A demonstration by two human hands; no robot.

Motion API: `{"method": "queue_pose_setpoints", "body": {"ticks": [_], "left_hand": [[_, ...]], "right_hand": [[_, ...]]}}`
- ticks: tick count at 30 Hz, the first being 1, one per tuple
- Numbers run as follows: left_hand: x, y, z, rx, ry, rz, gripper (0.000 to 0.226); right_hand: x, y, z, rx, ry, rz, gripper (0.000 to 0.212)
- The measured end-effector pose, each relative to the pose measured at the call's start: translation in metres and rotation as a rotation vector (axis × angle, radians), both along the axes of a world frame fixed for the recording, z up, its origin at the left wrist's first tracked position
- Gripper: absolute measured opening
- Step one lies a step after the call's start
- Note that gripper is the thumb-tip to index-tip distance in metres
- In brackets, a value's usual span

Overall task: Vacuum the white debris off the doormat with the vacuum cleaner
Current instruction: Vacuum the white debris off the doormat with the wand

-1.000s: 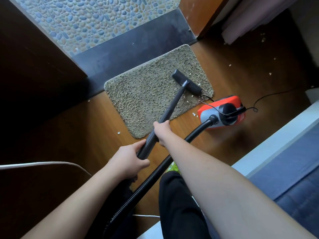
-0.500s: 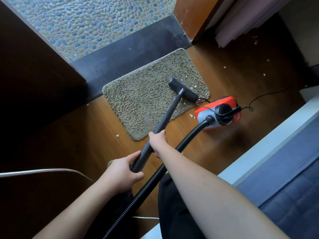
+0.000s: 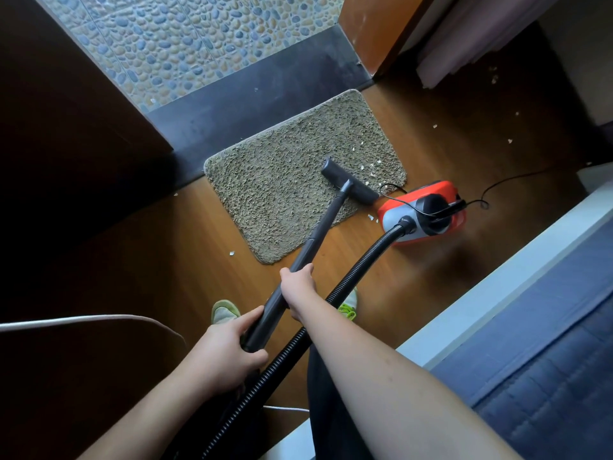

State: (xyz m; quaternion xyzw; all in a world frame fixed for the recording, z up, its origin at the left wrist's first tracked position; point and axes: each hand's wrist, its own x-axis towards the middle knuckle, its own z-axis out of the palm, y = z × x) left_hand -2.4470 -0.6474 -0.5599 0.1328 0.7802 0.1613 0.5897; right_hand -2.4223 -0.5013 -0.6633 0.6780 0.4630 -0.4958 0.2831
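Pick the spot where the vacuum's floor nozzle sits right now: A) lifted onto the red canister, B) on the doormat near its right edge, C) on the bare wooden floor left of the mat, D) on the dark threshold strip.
B: the floor nozzle lies on the doormat near its right edge, with white debris just beyond it.
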Motion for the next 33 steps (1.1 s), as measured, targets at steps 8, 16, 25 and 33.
{"method": "queue_pose_setpoints", "body": {"ticks": [8,16,25,33], "left_hand": [[0.001,0.007,-0.009,-0.016,-0.012,-0.004,0.082],[0.004,0.009,-0.007,-0.015,-0.023,0.003,0.081],[0.011,0.033,-0.006,-0.013,0.039,0.026,0.08],[0.006,0.056,-0.011,-0.008,0.094,0.024,0.079]], "right_hand": [[-0.003,0.0,-0.006,-0.014,0.011,-0.061,0.074],[0.001,0.005,-0.009,-0.007,0.005,-0.056,0.068],[0.006,0.028,-0.016,0.02,0.03,0.045,0.071],[-0.003,0.047,-0.025,0.017,0.079,-0.075,0.067]]}}
